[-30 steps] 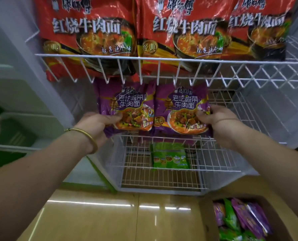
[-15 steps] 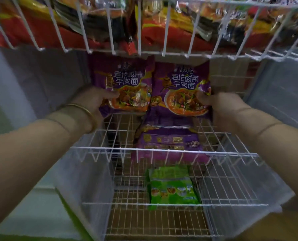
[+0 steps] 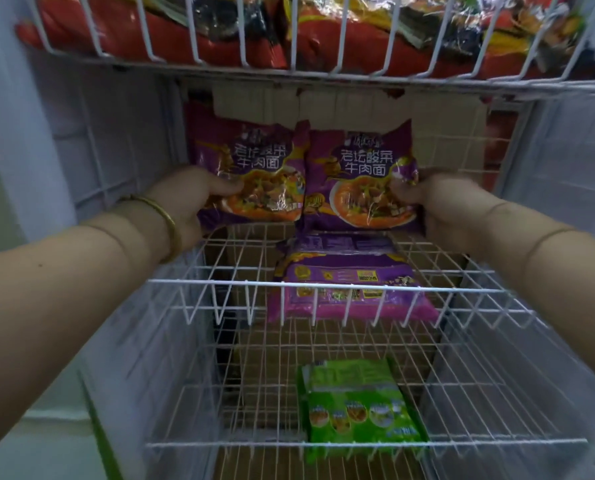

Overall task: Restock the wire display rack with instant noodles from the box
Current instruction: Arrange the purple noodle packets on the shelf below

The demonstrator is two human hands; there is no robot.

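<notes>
Two purple instant noodle packs stand upright side by side over the back of the white wire rack's middle shelf (image 3: 327, 289). My left hand (image 3: 188, 199), with a gold bangle on the wrist, grips the left purple pack (image 3: 254, 171) at its left edge. The right purple pack (image 3: 362, 174) is gripped at its right edge by my right hand (image 3: 441, 209). A third purple pack (image 3: 348, 282) lies flat on the same shelf just below them. One green noodle pack (image 3: 358, 407) lies on the lowest shelf. The box is out of view.
The top shelf (image 3: 310, 76) hangs close overhead, filled with red noodle packs (image 3: 171, 32). Cardboard (image 3: 438, 133) lines the back of the rack. A pale wall panel (image 3: 19, 133) stands to the left, translucent side panels flank the shelves.
The camera has moved closer and lower into the rack. Both hands have carried the two purple packs deeper toward the back of the middle shelf, above the flat purple pack.
</notes>
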